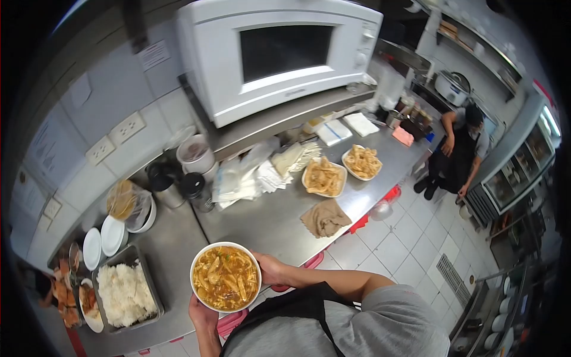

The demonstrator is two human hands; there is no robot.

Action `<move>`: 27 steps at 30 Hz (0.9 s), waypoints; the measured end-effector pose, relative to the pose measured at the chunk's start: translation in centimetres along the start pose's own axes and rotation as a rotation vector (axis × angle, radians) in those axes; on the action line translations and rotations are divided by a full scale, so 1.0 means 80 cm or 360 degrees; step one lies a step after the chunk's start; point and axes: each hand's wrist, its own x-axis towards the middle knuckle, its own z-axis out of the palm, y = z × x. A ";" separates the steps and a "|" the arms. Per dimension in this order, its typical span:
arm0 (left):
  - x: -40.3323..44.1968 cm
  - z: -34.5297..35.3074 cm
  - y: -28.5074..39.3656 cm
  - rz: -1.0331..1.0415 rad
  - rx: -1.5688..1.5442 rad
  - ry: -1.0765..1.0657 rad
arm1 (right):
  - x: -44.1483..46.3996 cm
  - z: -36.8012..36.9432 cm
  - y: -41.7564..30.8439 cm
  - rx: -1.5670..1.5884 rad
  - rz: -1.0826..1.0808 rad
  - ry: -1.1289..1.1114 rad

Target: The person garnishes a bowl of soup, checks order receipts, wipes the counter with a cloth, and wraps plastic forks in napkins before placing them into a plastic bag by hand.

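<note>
Microwave: landmark, microwave (285, 55) on the shelf above the counter (262, 229).
Stew bowl: stew bowl (192, 279) on the person's side of the microwave, down and left of it, over the counter's near edge. Looks level.
Stew: thick brown stew (226, 276) with pale strips, close to the rim. Filling looks done, my read. No cover on, not set down.
Left hand: left hand (204, 312) grasping the bowl's near-left side. Some fingers hidden, exact grip can't tell.
Right hand: right hand (269, 268) grasping the bowl's right side, fingers partly behind it. Both hands share the load.
Fried pieces: heaped in two dishes, nearer dish (344, 179) and farther dish (364, 179), both below the microwave's right half. Already filled, uncovered, no hand on them.
Brown cloth: brown cloth (326, 219) bunched, below the microwave, beside the nearer dish.
Rice: white rice (124, 291) piled in a metal tray (156, 291), well left of the microwave and below it. Plenty left, uncovered.
Co-worker: co-worker (461, 149) well right of the microwave, hands apart from the stew bowl.
Left to do: can't tell past the bowl being in hand.
</note>
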 end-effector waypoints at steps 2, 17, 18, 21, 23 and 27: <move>-0.003 0.038 -0.009 -0.0020 0.0013 -0.0036 | -0.020 -0.018 -0.017 0.0072 -0.0074 -0.0082; 0.025 0.326 -0.342 -0.0671 0.0068 -0.0492 | -0.336 -0.280 -0.183 0.0146 -0.0811 0.0415; 0.030 0.344 -0.365 -0.0701 0.0078 -0.0527 | -0.352 -0.299 -0.193 0.0142 -0.0837 0.0486; 0.048 0.392 -0.428 -0.0827 0.0103 -0.0545 | -0.402 -0.344 -0.225 0.0181 -0.0951 0.0546; 0.052 0.433 -0.459 -0.0829 0.0228 -0.0517 | -0.429 -0.367 -0.249 0.0262 -0.0962 0.0578; 0.085 0.501 -0.520 -0.0874 0.0244 -0.0568 | -0.445 -0.439 -0.309 0.0405 -0.1035 0.0460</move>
